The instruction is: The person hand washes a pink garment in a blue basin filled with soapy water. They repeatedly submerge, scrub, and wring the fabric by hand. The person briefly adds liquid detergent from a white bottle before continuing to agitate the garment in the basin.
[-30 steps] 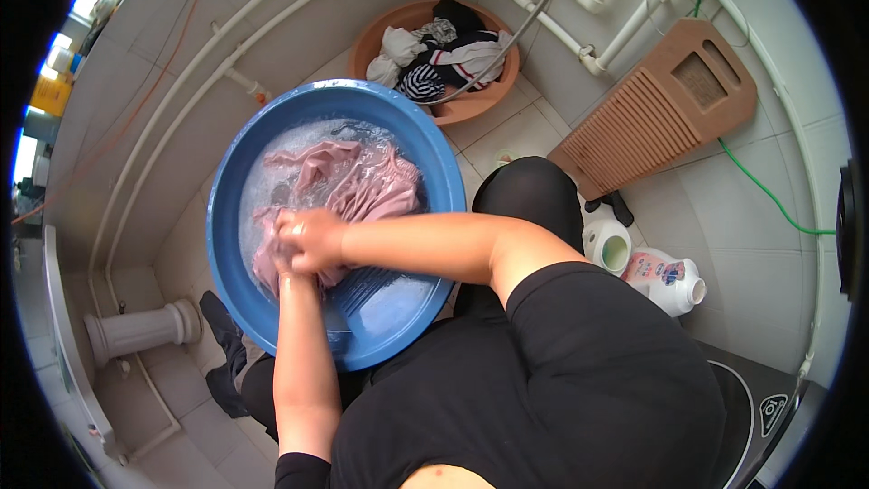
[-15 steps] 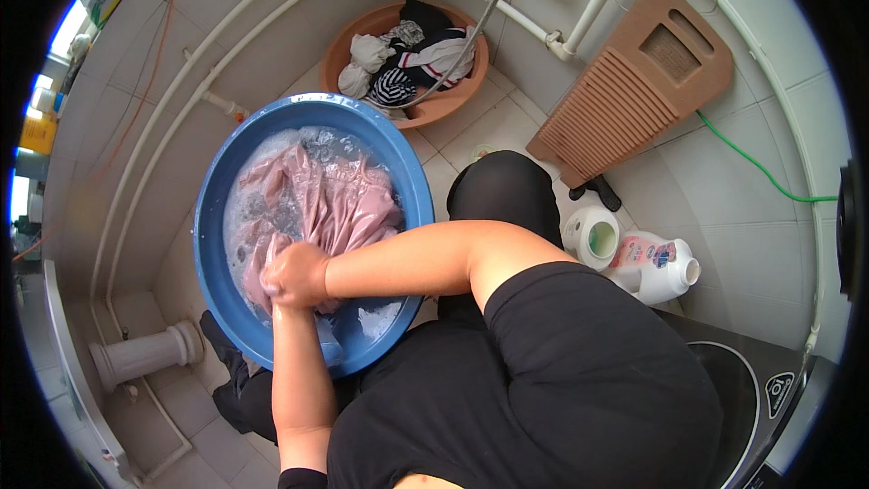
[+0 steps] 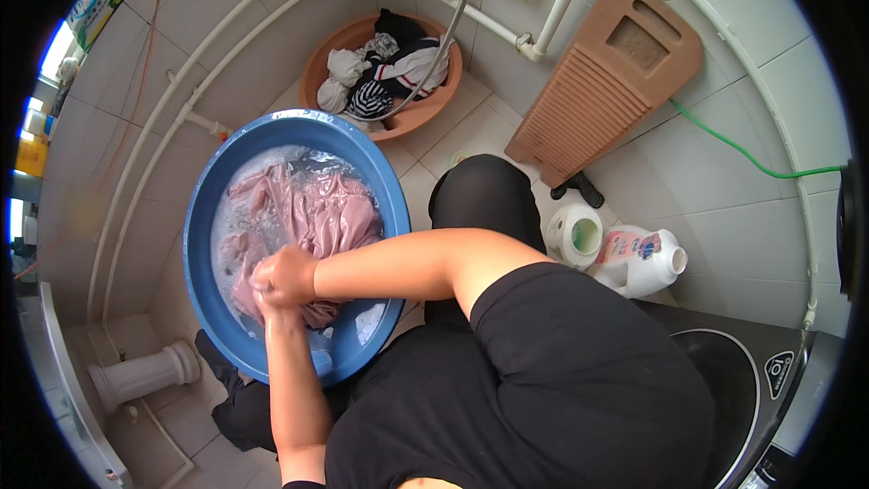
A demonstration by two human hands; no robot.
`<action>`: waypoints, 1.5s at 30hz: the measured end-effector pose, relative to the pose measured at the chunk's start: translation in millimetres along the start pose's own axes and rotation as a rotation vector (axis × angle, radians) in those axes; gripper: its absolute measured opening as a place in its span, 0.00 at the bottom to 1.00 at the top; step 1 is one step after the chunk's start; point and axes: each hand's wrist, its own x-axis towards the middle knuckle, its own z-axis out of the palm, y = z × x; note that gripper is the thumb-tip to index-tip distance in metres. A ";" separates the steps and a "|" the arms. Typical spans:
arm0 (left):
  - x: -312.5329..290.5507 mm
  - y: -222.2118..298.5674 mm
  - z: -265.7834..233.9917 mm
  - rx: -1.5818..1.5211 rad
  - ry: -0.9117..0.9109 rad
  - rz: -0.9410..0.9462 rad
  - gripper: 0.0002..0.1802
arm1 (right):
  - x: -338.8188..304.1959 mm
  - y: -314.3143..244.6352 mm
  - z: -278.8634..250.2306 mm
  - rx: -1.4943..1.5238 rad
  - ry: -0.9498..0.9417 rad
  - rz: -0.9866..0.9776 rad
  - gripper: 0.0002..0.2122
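Observation:
A soaked pink garment [image 3: 339, 213] lies bunched in sudsy water inside a blue basin [image 3: 389, 181]. My right hand [image 3: 288, 275] reaches across from the right, its fingers closed on a fold of the wet cloth near the basin's near left side. Right against it, my left hand [image 3: 269, 302] comes up from below, also closed on the garment; its fingers are partly covered by the right hand. Cloth bulges out to the left of both hands. A light blue object [image 3: 321, 360] shows at the basin's near wall, too little of it to name.
Behind stands an orange-brown tub [image 3: 312, 81] with dark, white and striped clothes [image 3: 371, 98]. A brown washboard [image 3: 602, 81] leans on the right wall. Near my knee are a white detergent bottle [image 3: 638, 261] and a white round container [image 3: 573, 234]. A grey hose [image 3: 457, 18] hangs down.
The view has shifted slightly, so the surroundings sit further left. Both hands stay together on the pink garment, and its folds have changed shape a little.

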 end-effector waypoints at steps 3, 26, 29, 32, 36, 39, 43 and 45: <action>-36.7 9.9 66.3 -0.101 -0.102 -0.162 0.25 | 10.3 39.4 -20.3 -0.021 0.069 0.495 0.12; -17.2 -2.8 43.8 0.198 0.088 0.110 0.27 | 3.2 4.1 4.2 -0.001 0.226 0.267 0.17; -7.9 -3.4 38.0 0.045 -0.561 0.357 0.24 | 12.3 -26.8 -22.0 0.011 0.020 0.414 0.16; -6.9 -1.6 36.2 -0.014 -0.811 0.468 0.24 | 0.4 -43.6 -17.0 -0.142 -0.004 0.224 0.16; -13.6 0.9 79.6 0.205 -0.125 0.230 0.33 | 7.3 -1.5 -30.5 0.080 0.227 0.156 0.15; -55.8 32.5 120.1 0.066 0.072 -0.101 0.33 | 33.1 49.5 -30.0 -0.169 0.459 0.332 0.23; -2.4 72.4 60.0 0.003 0.070 0.104 0.22 | 37.3 56.5 -87.2 0.281 -0.507 0.260 0.36; 13.3 77.4 21.4 0.011 -0.145 -0.041 0.16 | 40.2 63.8 -85.2 0.117 -0.487 0.145 0.31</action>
